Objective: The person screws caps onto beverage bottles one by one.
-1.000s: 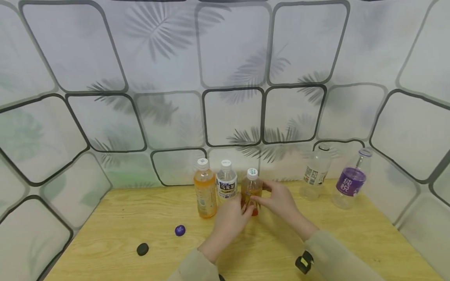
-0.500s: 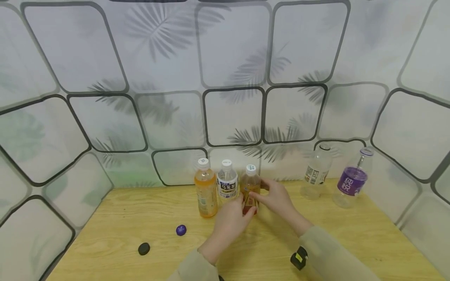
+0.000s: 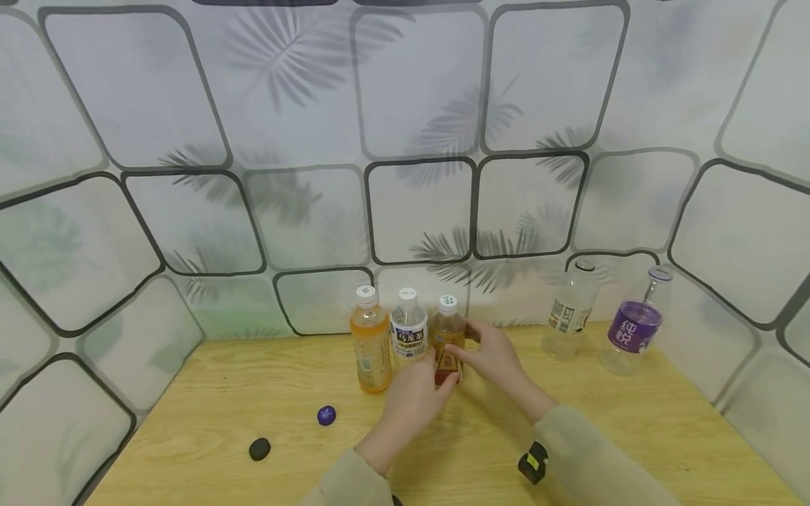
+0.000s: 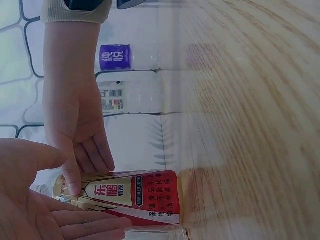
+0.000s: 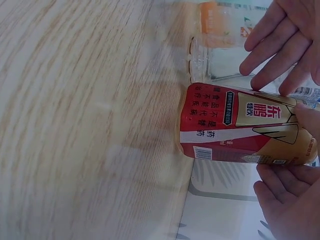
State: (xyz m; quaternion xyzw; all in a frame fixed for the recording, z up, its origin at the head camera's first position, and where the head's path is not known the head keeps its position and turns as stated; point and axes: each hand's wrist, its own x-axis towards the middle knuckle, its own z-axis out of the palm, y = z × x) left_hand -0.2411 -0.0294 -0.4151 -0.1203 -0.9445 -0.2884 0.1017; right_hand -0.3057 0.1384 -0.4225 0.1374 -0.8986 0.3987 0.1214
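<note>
A small drink bottle (image 3: 448, 334) with a white cap and a red and gold label stands upright between both hands. My right hand (image 3: 496, 355) holds it from the right, thumb across the label and fingers at its side. On the left, my left hand (image 3: 410, 395) lies against the bottle with fairly straight fingers, as the left wrist view shows. That hand partly hides an oolong tea bottle (image 3: 408, 330) beside the held one. An orange drink bottle (image 3: 370, 351) completes the row at the left.
Two clear bottles stand at the right rear: one with a white label (image 3: 567, 316), one with a purple label (image 3: 633, 327). A purple cap (image 3: 326, 415) and a black cap (image 3: 259, 449) lie on the wooden table (image 3: 209, 393). A patterned backdrop (image 3: 418, 211) rises behind.
The red and gold bottle has shifted slightly left, towards the oolong tea bottle, and the right hand has moved left with it. The left hand has hardly moved.
</note>
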